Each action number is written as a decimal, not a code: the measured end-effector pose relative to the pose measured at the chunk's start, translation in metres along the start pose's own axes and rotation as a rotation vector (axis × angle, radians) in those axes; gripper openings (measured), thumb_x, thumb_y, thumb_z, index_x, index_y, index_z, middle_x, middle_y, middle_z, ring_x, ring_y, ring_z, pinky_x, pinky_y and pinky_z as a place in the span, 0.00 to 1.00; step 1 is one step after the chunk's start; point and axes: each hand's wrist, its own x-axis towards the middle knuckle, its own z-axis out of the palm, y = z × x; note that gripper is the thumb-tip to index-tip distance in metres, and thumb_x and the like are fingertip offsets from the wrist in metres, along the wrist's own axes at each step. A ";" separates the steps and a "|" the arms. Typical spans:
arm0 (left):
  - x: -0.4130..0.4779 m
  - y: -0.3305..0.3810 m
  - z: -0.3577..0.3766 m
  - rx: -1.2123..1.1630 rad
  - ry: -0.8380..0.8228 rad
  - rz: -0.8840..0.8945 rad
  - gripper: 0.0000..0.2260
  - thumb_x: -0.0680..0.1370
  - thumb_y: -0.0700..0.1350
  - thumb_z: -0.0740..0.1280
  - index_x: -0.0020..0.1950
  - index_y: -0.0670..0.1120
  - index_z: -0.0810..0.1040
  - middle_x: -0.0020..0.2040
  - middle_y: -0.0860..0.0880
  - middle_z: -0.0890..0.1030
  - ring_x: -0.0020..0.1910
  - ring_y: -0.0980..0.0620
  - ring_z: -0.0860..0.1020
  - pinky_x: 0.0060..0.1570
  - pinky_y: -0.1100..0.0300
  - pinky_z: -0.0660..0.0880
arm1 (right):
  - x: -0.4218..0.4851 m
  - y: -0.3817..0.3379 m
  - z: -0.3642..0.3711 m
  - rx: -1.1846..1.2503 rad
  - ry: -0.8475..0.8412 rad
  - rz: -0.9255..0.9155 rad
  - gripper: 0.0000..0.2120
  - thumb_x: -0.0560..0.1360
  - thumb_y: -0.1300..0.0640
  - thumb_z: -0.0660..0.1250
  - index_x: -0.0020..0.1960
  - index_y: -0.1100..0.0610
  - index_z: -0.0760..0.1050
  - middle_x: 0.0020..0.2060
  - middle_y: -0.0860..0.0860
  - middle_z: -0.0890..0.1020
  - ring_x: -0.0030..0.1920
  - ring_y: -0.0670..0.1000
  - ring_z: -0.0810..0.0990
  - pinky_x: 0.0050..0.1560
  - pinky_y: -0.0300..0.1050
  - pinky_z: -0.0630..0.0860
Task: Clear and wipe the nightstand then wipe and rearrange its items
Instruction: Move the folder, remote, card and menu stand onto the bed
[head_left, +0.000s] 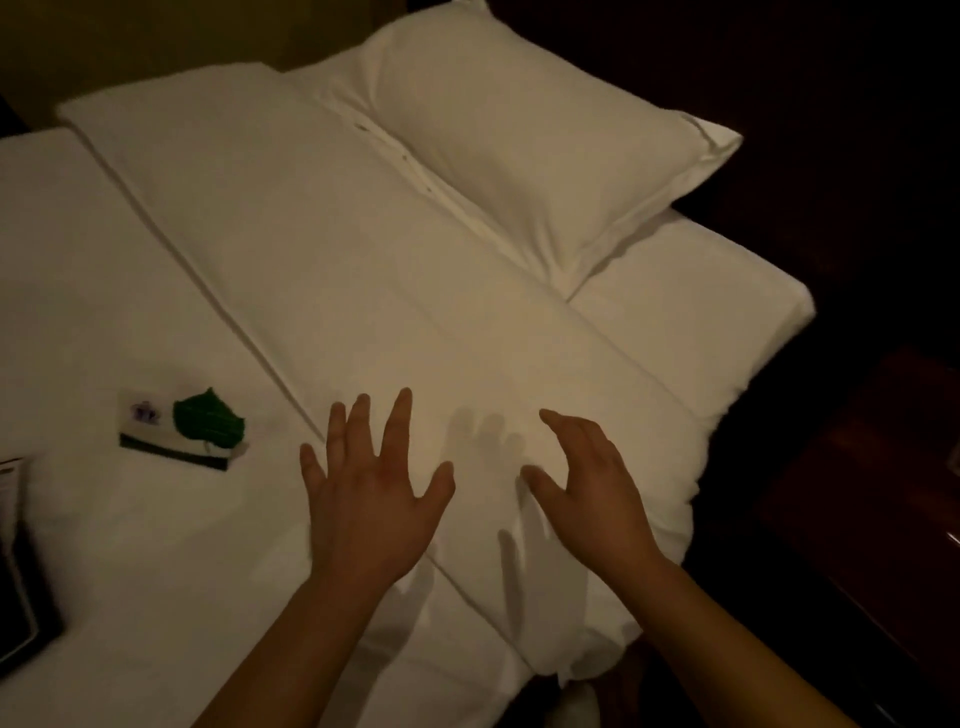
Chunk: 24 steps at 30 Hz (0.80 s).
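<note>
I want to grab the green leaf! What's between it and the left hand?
Nothing in the way. The head view shows only bare white sheet and the duvet edge between the green leaf and the left hand.

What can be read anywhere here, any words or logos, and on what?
No text here is legible.
Card with the green leaf on it: small purple mark, too blurred to read.
Dark sheet at the left edge: pale print, too small and blurred to read.
</note>
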 end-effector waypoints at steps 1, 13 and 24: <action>-0.001 0.011 0.003 -0.006 -0.012 0.027 0.38 0.73 0.70 0.46 0.81 0.59 0.43 0.82 0.44 0.53 0.81 0.43 0.47 0.77 0.36 0.49 | -0.007 0.009 -0.009 -0.001 0.015 0.030 0.27 0.77 0.50 0.68 0.74 0.50 0.65 0.68 0.48 0.71 0.67 0.51 0.70 0.67 0.44 0.67; -0.038 0.197 0.065 -0.009 -0.168 0.400 0.37 0.74 0.70 0.44 0.81 0.58 0.43 0.82 0.43 0.53 0.81 0.43 0.47 0.77 0.37 0.49 | -0.094 0.151 -0.135 0.024 0.225 0.389 0.27 0.76 0.46 0.67 0.73 0.45 0.65 0.67 0.46 0.71 0.66 0.50 0.72 0.63 0.51 0.74; -0.056 0.379 0.209 -0.020 -0.301 0.621 0.35 0.76 0.67 0.46 0.81 0.57 0.48 0.81 0.42 0.55 0.81 0.42 0.49 0.77 0.38 0.53 | -0.124 0.311 -0.221 0.223 0.401 0.644 0.22 0.77 0.49 0.68 0.70 0.45 0.68 0.61 0.43 0.76 0.52 0.39 0.77 0.46 0.38 0.74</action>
